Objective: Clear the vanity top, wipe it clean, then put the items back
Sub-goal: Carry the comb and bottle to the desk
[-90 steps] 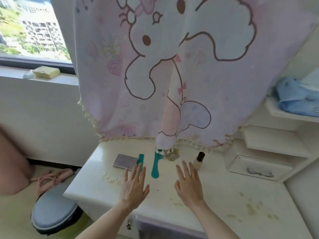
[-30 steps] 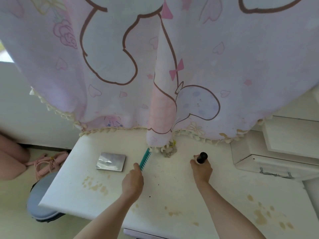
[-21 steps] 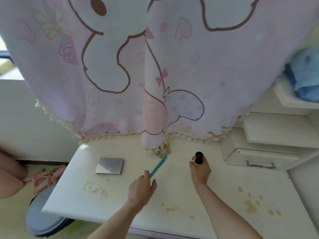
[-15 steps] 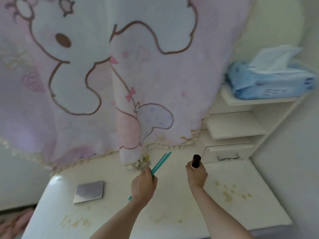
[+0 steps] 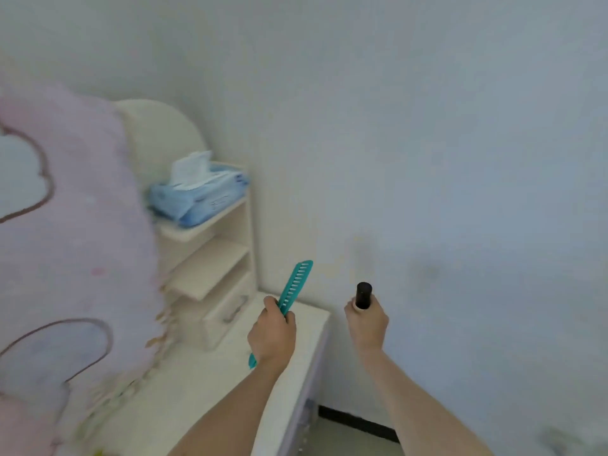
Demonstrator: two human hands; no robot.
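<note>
A: State of the left hand [image 5: 271, 334]?
B: Fingers were curled round the middle of a teal plastic comb [image 5: 293, 288]; toothed end pointed up and away, handle tip showed below the wrist. Comb was held above the right edge of the cream vanity top [image 5: 204, 386].

A: Right hand [image 5: 367, 320]?
B: Fingers were clenched round a small bottle with a black cylindrical cap [image 5: 363, 295], upright, held off the vanity's right edge, before the pale wall [image 5: 427, 159].

A: Surroundings?
B: A blue wipes pack [image 5: 197, 195] lay on the top shelf [image 5: 204, 227]; a pink cartoon-print cloth [image 5: 72, 258] hung at left
</note>
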